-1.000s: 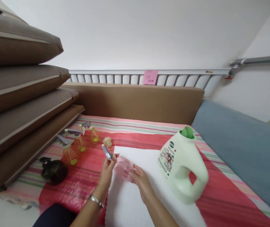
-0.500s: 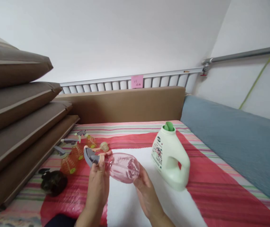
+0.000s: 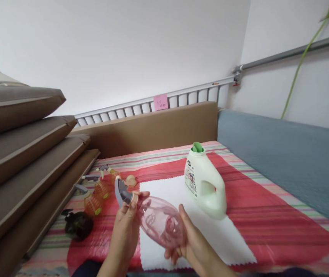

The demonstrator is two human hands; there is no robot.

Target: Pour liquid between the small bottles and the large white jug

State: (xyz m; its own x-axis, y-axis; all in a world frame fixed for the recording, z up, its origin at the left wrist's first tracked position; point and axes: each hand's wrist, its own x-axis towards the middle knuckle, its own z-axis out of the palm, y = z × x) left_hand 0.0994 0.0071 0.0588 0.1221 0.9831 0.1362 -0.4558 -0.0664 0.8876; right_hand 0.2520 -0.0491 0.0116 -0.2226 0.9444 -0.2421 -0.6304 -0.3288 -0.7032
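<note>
I hold a clear pink spray bottle tilted on its side above a white cloth. My left hand is closed round its neck, just under the grey trigger head. My right hand cups the bottle's rounded base from below, fingers curled against it. A pale green detergent jug with an open green spout stands upright on the cloth, to the right of the bottle.
Several orange spray bottles and a dark one lie at the left on the red striped cover. Brown cushions are stacked at the left, a brown board behind, a grey-blue mattress at the right.
The pink bottle has come up off the cloth and nearer to me, turned more onto its side. My view has swung to the right.
</note>
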